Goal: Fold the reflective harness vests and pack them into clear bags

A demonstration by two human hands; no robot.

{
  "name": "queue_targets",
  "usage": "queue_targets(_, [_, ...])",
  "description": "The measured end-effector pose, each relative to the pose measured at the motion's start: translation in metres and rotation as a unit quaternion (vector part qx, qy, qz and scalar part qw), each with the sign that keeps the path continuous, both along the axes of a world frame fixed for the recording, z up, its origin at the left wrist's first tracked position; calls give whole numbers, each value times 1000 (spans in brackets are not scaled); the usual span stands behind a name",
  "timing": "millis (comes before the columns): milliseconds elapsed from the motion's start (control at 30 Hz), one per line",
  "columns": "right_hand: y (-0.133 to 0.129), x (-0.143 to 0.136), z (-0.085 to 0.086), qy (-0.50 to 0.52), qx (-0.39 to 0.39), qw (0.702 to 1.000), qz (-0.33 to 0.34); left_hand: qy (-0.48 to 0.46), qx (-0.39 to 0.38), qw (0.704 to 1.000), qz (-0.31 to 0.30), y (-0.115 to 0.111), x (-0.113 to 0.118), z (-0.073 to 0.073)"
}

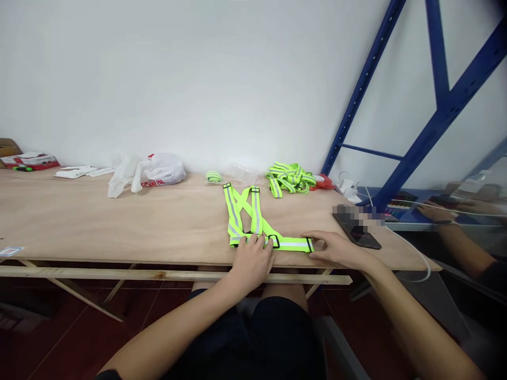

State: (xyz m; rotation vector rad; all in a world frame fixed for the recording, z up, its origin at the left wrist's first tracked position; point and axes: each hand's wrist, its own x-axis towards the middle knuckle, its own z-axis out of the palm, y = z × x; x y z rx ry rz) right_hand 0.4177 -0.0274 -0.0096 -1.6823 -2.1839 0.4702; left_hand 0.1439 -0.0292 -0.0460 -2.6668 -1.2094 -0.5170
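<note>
A neon-yellow reflective safety vest made of elastic straps with grey stripes lies flat on the wooden table. Its straps cross at the back, and black buckles sit along them. My left hand has its bent fingers pressed on the waist strap, beside a black buckle. At the right end of that strap, my right hand holds the edges between thumb and fingers, near a second black slider. Part of the waist strap is hidden under my left fingers.
Behind the vest lie a heap of similar neon straps, a small rolled one and clear plastic. A white bag stands left, a phone right. Blue rack posts rise right; another person's arm is beyond.
</note>
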Motion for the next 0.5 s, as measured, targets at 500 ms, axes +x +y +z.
queue_targets(500, [32, -94, 47, 328, 29, 938, 106, 3, -38, 999, -13, -11, -17, 6])
